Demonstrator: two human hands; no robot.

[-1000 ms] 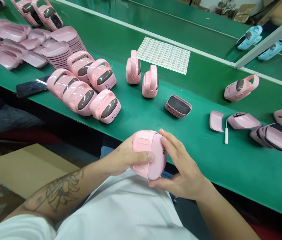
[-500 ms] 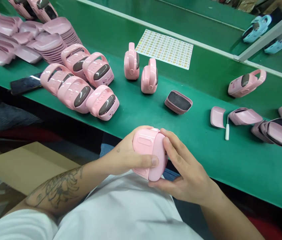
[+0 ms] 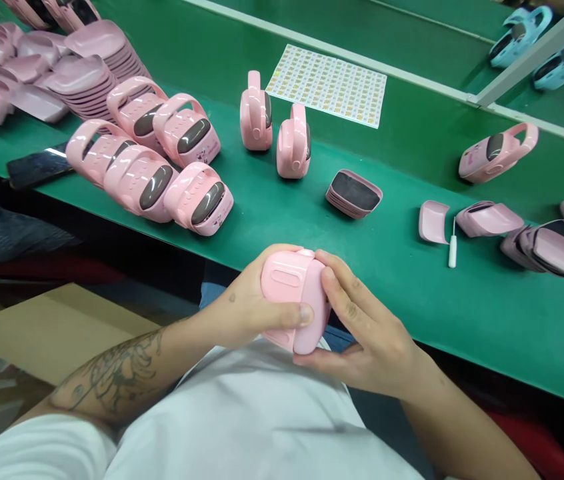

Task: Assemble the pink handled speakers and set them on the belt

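Close to my body, in front of the table edge, I hold a rounded pink plastic case [image 3: 287, 270] between both hands. Its base has two raised oblong pads, and a paler pink cover lies along its right side. My left hand [image 3: 257, 307] wraps the left side, with the thumb pressed flat on the paler cover. My right hand [image 3: 367, 327] grips the cover's right edge, fingers at the top and thumb at the bottom. The underside of the case is hidden.
Several pink handled cases [image 3: 145, 180] with dark windows stand on the green table [image 3: 262, 213]. Stacked pink covers [image 3: 107, 47] lie far left, near a black phone [image 3: 37, 163]. A sticker sheet [image 3: 327, 83], dark-topped covers [image 3: 355, 193] and a white-handled tool [image 3: 453, 250] lie farther right.
The view has shifted slightly, so the table things appear a little higher and more to the left. Both hands keep nearly the same grip on the pink case.
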